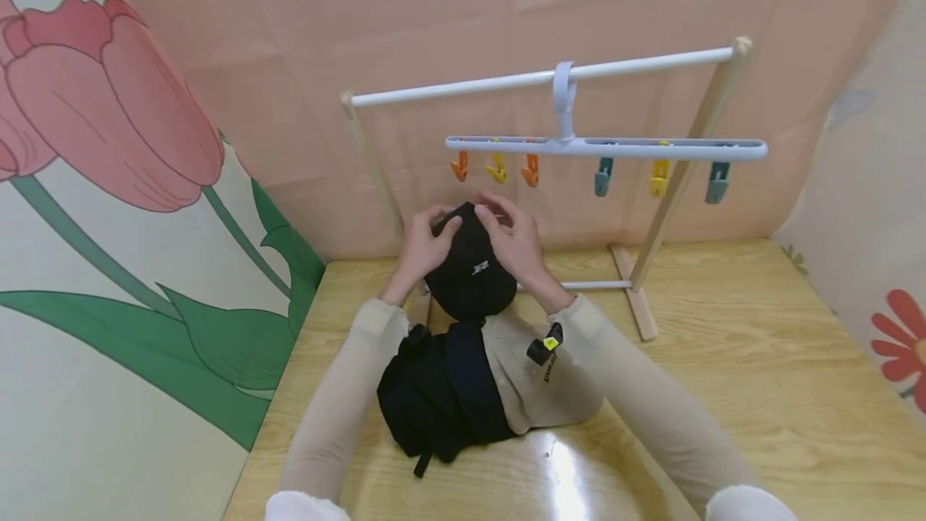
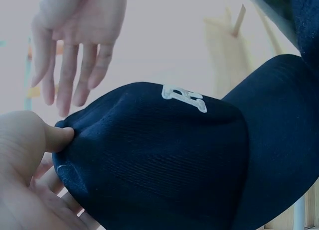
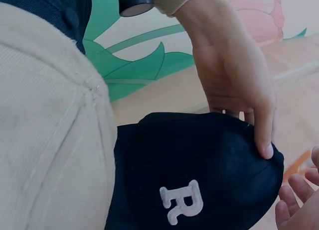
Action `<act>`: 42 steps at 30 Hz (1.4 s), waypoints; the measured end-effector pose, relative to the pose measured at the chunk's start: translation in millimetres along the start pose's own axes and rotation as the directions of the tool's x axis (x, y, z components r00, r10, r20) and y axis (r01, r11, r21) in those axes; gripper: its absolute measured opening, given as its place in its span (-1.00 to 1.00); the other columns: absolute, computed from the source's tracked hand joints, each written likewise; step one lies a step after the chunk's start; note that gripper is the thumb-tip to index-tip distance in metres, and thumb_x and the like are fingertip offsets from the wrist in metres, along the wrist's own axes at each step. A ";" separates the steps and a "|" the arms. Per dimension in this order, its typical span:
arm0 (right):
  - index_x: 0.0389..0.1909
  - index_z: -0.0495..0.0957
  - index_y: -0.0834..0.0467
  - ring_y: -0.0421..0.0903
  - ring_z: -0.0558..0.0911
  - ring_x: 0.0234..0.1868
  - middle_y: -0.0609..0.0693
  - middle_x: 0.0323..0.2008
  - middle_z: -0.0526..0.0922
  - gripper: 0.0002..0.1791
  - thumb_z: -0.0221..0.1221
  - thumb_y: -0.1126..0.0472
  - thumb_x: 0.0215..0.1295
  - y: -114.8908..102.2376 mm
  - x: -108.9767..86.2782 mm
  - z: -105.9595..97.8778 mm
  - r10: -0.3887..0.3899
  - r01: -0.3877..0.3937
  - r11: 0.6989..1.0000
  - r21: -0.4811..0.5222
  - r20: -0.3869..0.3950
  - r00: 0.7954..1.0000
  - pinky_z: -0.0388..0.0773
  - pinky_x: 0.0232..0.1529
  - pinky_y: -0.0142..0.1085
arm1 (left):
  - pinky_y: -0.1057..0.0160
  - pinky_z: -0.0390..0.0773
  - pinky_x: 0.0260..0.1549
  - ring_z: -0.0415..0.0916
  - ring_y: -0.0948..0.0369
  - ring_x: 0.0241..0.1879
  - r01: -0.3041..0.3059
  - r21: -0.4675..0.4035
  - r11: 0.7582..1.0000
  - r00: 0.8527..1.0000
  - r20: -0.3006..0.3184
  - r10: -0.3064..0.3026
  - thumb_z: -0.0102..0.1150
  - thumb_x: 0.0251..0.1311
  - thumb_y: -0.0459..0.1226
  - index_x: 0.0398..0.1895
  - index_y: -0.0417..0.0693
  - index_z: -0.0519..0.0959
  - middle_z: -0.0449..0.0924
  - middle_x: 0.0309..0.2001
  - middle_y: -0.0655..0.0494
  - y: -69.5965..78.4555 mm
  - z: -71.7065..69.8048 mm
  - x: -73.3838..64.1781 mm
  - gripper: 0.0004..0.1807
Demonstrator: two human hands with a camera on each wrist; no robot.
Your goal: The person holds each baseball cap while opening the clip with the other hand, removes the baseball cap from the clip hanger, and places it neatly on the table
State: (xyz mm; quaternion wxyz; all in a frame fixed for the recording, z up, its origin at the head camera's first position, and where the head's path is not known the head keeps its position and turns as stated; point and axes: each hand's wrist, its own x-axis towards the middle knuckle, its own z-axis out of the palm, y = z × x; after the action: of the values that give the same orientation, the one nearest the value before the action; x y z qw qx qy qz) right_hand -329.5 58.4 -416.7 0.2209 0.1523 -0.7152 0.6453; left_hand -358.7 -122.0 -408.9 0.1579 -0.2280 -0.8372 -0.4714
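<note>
A dark baseball cap (image 1: 470,292) with a white letter R is held up in front of the rack, its brim hanging downward. My left hand (image 1: 427,244) pinches the top of its crown, thumb on the near side and fingers behind. On the other side, my right hand (image 1: 519,248) is close beside the crown; in the left wrist view the right hand (image 2: 82,36) has loosely extended fingers apart from the cloth. Below, a beige cap (image 1: 531,384) with dark lettering lies on the table beside black headwear (image 1: 427,392) with a strap.
A white rod (image 1: 463,85) on a wooden stand (image 1: 676,191) carries a pale hanger (image 1: 651,149). Several orange, yellow and teal clips (image 1: 602,178) hang from it, above and right of my hands. Painted walls (image 1: 108,111) enclose the wooden table (image 1: 760,392).
</note>
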 end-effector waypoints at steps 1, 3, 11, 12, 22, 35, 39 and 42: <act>0.33 0.61 0.30 0.19 0.72 0.11 0.20 0.22 0.73 -0.58 0.23 0.18 0.59 -0.1 -0.3 -0.7 0.005 -0.005 1.000 -0.006 0.001 1.000 0.69 0.16 -0.17 | -0.03 0.58 0.30 0.71 -0.04 0.18 -0.001 -0.006 1.000 1.000 -0.007 0.001 0.26 0.50 -0.30 0.04 -0.25 0.74 0.78 0.07 -0.16 0.3 -0.7 0.4 -0.78; 0.33 0.61 0.28 0.20 0.72 0.10 0.20 0.23 0.73 -0.58 0.23 0.17 0.59 -0.2 -0.9 -2.5 0.014 -0.013 1.000 -0.019 0.002 1.000 0.69 0.17 -0.12 | -0.03 0.58 0.29 0.72 -0.05 0.16 0.000 -0.018 1.000 1.000 -0.021 0.000 0.27 0.49 -0.30 0.04 -0.26 0.74 0.78 0.06 -0.17 1.3 -1.8 0.8 -0.78; 0.34 0.59 0.34 0.23 0.71 0.12 0.27 0.25 0.70 -0.58 0.21 0.24 0.60 2.1 -6.2 -9.7 0.046 -0.046 0.999 -0.014 -0.013 0.999 0.57 0.01 -0.54 | 0.00 0.58 0.25 0.73 -0.04 0.10 0.019 -0.041 0.999 0.998 -0.064 -0.021 0.28 0.48 -0.30 0.03 -0.25 0.75 0.79 0.04 -0.16 2.5 -3.2 0.2 -0.78; 0.34 0.58 0.35 0.24 0.70 0.13 0.29 0.26 0.69 -0.58 0.21 0.25 0.60 2.6 -6.9 -10.9 0.048 -0.048 0.999 -0.006 -0.012 0.999 0.56 -0.01 -0.57 | 0.00 0.58 0.25 0.73 -0.04 0.10 0.023 -0.044 0.999 0.997 -0.068 -0.026 0.28 0.49 -0.30 0.04 -0.25 0.74 0.79 0.05 -0.17 2.9 -3.4 -0.2 -0.78; 0.34 0.60 0.28 0.16 0.69 0.17 0.25 0.24 0.70 -0.59 0.23 0.20 0.59 16.5 -13.3 -28.0 0.055 -0.056 0.997 -0.061 -0.017 0.998 0.61 0.22 -0.23 | -0.03 0.61 0.21 0.75 -0.08 0.10 0.042 -0.098 0.994 0.990 -0.133 -0.054 0.26 0.49 -0.32 0.04 -0.29 0.73 0.77 0.06 -0.21 8.1 -5.0 -0.5 -0.78; 0.35 0.57 0.30 0.19 0.67 0.21 0.27 0.22 0.69 -0.55 0.25 0.16 0.58 36.8 -20.5 -53.2 0.070 -0.071 0.989 -0.130 -0.009 0.997 0.59 0.23 -0.17 | -0.01 0.69 0.17 0.76 -0.09 0.10 0.070 -0.211 0.975 0.975 -0.192 -0.111 0.29 0.45 -0.37 0.05 -0.32 0.74 0.78 0.06 -0.23 17.4 -1.8 -1.7 -0.78; 0.35 0.57 0.31 0.22 0.66 0.22 0.28 0.23 0.68 -0.54 0.24 0.14 0.59 42.7 -21.7 -58.1 0.088 -0.089 0.986 -0.141 -0.008 0.996 0.57 0.28 -0.02 | -0.04 0.68 0.18 0.76 -0.10 0.10 0.076 -0.214 0.974 0.973 -0.199 -0.119 0.29 0.46 -0.36 0.05 -0.32 0.73 0.78 0.06 -0.24 18.8 -2.0 -2.3 -0.77; 0.34 0.56 0.32 0.25 0.65 0.23 0.31 0.22 0.67 -0.53 0.24 0.13 0.59 44.6 -22.7 -60.4 0.112 -0.112 0.984 -0.139 -0.009 0.994 0.55 0.31 0.09 | -0.05 0.69 0.18 0.76 -0.12 0.09 0.083 -0.226 0.971 0.970 -0.204 -0.130 0.29 0.46 -0.37 0.06 -0.34 0.73 0.78 0.05 -0.26 20.9 -2.7 -3.4 -0.77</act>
State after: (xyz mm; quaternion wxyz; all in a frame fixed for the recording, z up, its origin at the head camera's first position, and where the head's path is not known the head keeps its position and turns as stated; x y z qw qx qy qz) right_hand -325.3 122.0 -462.3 0.1948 0.0957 -0.7657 0.6055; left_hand -344.6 -115.7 -394.1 0.1972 -0.1451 -0.7699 -0.5893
